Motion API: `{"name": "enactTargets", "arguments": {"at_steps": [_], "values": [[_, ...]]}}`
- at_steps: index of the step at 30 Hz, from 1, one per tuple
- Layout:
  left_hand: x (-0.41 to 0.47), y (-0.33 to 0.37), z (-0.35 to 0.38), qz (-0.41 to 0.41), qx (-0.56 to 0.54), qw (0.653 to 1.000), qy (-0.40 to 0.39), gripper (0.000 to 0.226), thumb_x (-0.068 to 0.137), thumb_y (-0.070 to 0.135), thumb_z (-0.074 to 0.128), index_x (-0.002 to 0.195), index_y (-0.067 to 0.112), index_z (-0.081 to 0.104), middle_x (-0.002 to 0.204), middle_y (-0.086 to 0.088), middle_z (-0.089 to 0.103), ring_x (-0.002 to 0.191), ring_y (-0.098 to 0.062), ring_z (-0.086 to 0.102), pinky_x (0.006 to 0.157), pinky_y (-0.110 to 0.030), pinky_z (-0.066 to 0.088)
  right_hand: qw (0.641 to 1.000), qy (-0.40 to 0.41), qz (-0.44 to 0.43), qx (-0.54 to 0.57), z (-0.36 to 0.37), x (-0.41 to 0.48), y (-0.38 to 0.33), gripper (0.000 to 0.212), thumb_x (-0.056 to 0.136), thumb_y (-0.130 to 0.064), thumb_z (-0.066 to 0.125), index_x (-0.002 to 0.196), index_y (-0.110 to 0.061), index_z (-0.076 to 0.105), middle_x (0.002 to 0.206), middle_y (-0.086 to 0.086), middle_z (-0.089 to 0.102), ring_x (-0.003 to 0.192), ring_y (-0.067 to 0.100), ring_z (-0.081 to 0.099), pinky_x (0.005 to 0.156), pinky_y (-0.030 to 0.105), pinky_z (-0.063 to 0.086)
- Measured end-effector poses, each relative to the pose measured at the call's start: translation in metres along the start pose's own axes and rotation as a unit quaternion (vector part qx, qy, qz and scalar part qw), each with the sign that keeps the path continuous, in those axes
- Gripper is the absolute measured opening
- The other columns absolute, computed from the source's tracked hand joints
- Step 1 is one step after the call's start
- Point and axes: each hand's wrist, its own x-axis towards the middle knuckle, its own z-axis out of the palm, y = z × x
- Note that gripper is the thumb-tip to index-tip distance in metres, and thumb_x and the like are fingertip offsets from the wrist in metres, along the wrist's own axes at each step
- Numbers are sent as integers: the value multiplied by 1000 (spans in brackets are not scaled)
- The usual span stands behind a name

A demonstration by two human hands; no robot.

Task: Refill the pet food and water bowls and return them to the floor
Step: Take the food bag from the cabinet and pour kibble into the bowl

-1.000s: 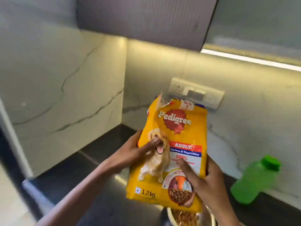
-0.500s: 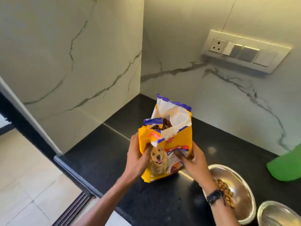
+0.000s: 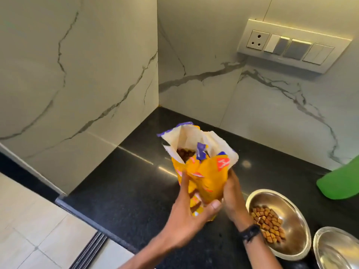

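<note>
Holding the dog food bag [image 3: 204,171] upright on the black countertop [image 3: 126,191], we have our left hand [image 3: 186,216] wrapped round its front, thumb across the crumpled yellow panel, and our right hand [image 3: 232,193] closed on its right side. Best practice: squeeze the neck, fold the torn white-lined top down over the kibble still showing inside, keep the base planted so nothing spills. Nearest us, the counter's front edge drops to tiled floor [image 3: 29,230], so don't drag the bag back. Right of the wrist, the steel food bowl [image 3: 291,226] already has kibble [image 3: 269,224]; a second steel bowl [image 3: 338,249] beside it looks empty, probably for water. Green bottle [image 3: 342,181] further right. Behind the bag, bare counter runs into the marble wall corner [image 3: 158,105]: room to park it there.
</note>
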Motion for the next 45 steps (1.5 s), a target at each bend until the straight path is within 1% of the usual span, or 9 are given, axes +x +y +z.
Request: {"name": "enactTargets", "arguments": {"at_steps": [5, 9, 12, 17, 22, 29, 32, 38, 45], "values": [[15, 11, -8, 3, 25, 990, 141, 42, 75, 82, 50, 104, 53, 56, 106, 14, 71, 91, -8, 71, 74, -29, 57, 994, 16, -9, 108, -27, -10, -3, 69, 79, -84, 35, 128, -41, 60, 132, -3, 64, 123, 15, 60, 98, 34, 51], [37, 20, -49, -8, 78, 934, 349, 49, 72, 80, 56, 93, 36, 48, 91, -2, 58, 80, -18, 61, 70, -45, 58, 996, -14, -67, 61, -32, -27, -3, 57, 87, -49, 59, 140, -35, 46, 136, -2, 60, 125, 19, 58, 95, 32, 52], [56, 29, -75, -87, 80, 962, 248, 67, 67, 74, 66, 111, 27, 49, 107, 2, 62, 94, -15, 66, 75, -35, 60, 997, -22, -72, -7, -22, -31, -11, 74, 77, -36, 75, 141, -29, 38, 131, -7, 62, 117, 15, 63, 88, 31, 57], [69, 39, -75, -8, 176, 960, 217, 7, 87, 32, 70, 90, 27, 66, 87, 7, 73, 80, -12, 72, 64, -29, 60, 983, 65, -38, -165, 2, -25, -29, 95, 63, -54, 79, 143, -30, 35, 125, -19, 57, 107, 0, 60, 84, 21, 52], [71, 49, -68, 7, 231, 949, 216, 15, 86, 23, 73, 97, 14, 69, 85, 1, 72, 76, -14, 70, 70, -41, 61, 938, 159, -87, -295, 17, -22, -31, 67, 77, -38, 80, 134, -16, 52, 113, -13, 59, 98, 5, 57, 75, 7, 40], [78, 53, -55, -36, 72, 960, 268, 13, 85, 2, 66, 91, 1, 54, 88, -24, 67, 68, -30, 73, 66, -56, 60, 894, 257, -170, -325, 22, -19, -17, 36, 79, -3, 77, 113, 0, 67, 100, 11, 74, 78, 26, 73, 59, 22, 55], [86, 51, -36, -33, 89, 957, 274, 14, 80, 4, 68, 83, 4, 54, 75, -15, 65, 62, -26, 71, 59, -48, 61, 939, 158, -153, -265, 19, -19, -18, 45, 76, -11, 80, 114, -22, 59, 99, -14, 68, 86, 3, 69, 68, 8, 50], [99, 57, -30, -50, 190, 960, 198, 15, 85, 23, 66, 81, 10, 60, 71, -1, 64, 68, -20, 62, 66, -38, 51, 944, 50, -62, -322, 20, -13, -23, 110, 52, -72, 79, 144, -33, 33, 139, -9, 53, 121, 13, 57, 96, 40, 52], [104, 75, -50, -43, 250, 957, 139, 36, 95, 24, 51, 64, 6, 55, 55, 1, 45, 56, -13, 41, 59, -31, 36, 914, 163, -114, -353, 53, 0, -20, 64, 64, -66, 74, 116, -32, 60, 98, -8, 72, 81, 15, 66, 67, 22, 46]]}}
